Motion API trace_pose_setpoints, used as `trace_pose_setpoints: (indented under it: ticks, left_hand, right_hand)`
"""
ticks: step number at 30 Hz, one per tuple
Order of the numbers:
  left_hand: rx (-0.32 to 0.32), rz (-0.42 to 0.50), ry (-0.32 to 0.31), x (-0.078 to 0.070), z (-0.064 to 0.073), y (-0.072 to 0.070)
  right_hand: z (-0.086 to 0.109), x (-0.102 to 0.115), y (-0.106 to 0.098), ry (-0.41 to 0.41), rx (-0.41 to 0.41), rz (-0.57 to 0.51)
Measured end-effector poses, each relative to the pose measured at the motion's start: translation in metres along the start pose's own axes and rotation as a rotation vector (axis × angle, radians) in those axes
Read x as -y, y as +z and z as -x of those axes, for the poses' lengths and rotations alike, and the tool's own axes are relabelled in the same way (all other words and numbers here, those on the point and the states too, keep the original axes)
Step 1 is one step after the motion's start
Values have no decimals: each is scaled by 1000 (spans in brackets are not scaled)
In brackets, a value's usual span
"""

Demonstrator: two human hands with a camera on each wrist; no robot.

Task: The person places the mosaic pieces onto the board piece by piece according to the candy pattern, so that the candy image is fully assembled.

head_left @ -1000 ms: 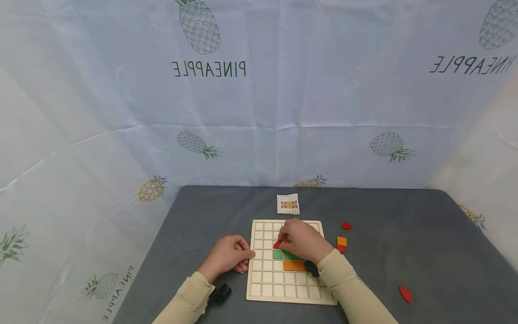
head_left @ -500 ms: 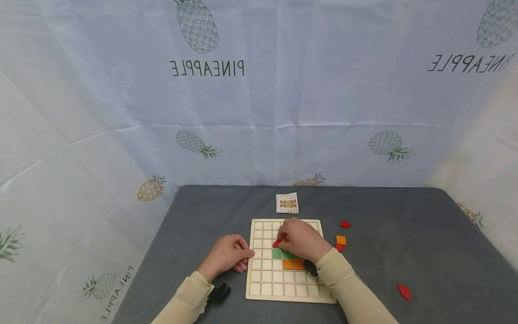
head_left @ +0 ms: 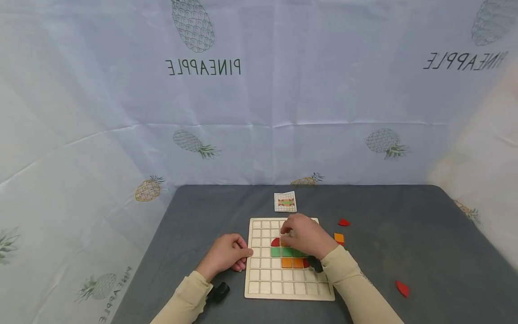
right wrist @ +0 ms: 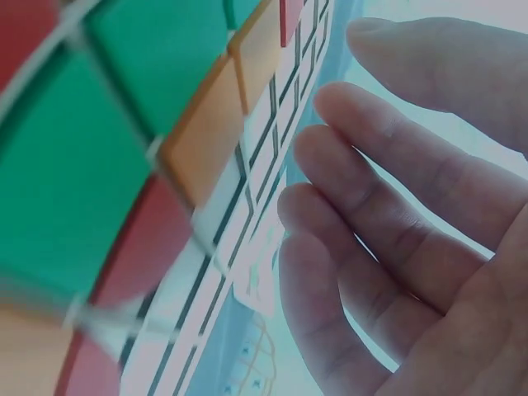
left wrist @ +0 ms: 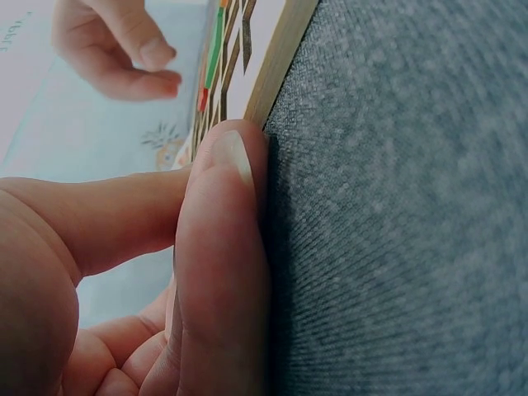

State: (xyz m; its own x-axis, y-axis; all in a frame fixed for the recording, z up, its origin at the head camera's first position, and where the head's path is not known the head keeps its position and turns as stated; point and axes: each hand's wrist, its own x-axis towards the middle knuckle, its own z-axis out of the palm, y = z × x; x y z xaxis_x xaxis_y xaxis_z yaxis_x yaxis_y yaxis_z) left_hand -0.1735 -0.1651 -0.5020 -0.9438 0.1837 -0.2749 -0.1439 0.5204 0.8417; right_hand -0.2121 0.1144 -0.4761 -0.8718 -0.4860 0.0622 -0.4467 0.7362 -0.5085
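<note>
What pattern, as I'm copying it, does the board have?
The board shows a grid of squares, clearest in the head view.

"PINEAPPLE" stands repeatedly, mirrored, on the cloth backdrop.

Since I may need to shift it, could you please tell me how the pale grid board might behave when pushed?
The grid board looks stiff, lying flat with straight edges. Broad and low, it seems unlikely to roll or tip. The green tiles may travel with it, as they sit within its grid.
</note>
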Motion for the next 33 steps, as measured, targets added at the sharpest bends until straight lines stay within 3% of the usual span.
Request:
trace_pose_setpoints:
  ticks: [6,13,22,26,33]
  left_hand:
    - [3,8,-14,2,0,1]
    - [-6,5,-22,6,-1,-3]
    - [12,12,-14,2,-2,0]
    - [3,0,-16,1,-2,-1]
    - [10,6,-18,3,-3,0]
  right_hand:
    - [39,-20,-20,20,-30,81]
    - [112,-44,-48,88,-111,260]
    - [204,-99,-70,259,-64,323]
    - [223,-119,-74,343,-24,316]
    - [231,-131,-75,445,63,258]
